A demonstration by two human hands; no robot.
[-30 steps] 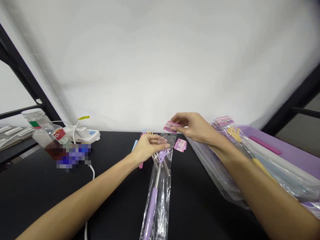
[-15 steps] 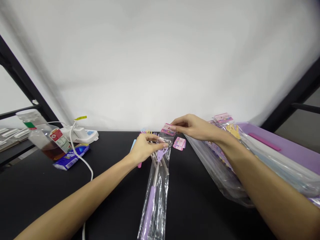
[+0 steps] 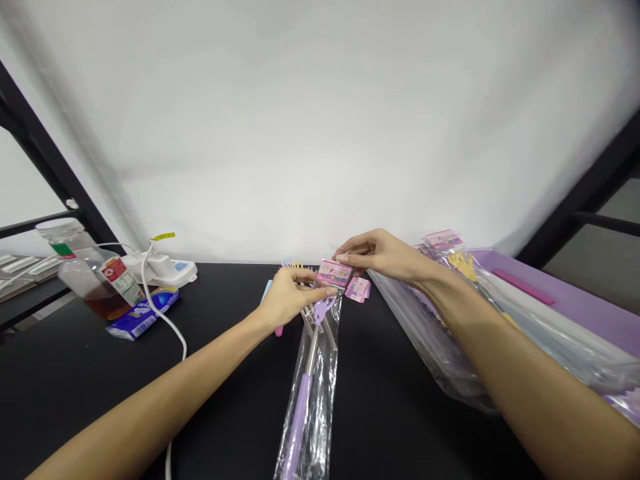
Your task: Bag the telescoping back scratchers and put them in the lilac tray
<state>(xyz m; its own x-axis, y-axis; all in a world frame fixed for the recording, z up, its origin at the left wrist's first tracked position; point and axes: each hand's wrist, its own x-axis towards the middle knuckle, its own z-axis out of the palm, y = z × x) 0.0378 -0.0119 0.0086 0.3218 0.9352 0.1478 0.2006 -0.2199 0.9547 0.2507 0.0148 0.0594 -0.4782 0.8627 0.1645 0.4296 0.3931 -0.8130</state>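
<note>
A purple back scratcher (image 3: 303, 407) with a hand-shaped head and metal shaft lies inside a long clear plastic bag (image 3: 323, 400). My left hand (image 3: 290, 297) pinches the bag near its top, beside the scratcher's head. At the bag's top end, my right hand (image 3: 375, 255) grips a pink printed card (image 3: 333, 273) between thumb and fingers. Part of the bag's mouth is hidden by the card and fingers. Several more back scratchers (image 3: 295, 265) with coloured heads lie behind my left hand, partly covered. Beyond the bag rests a small stack of pink cards (image 3: 358, 289).
At right a purple bin (image 3: 565, 287) and plastic bags (image 3: 425, 340) hold bagged scratchers, one with a yellow head (image 3: 463, 265). On the left are a bottle of brown liquid (image 3: 95, 273), a blue packet (image 3: 143, 313), a power strip (image 3: 173, 270) and a white cable (image 3: 176, 330).
My right hand has brought the pink card down and slightly left, toward my left hand, over the bag's top. My left hand stays in place.
</note>
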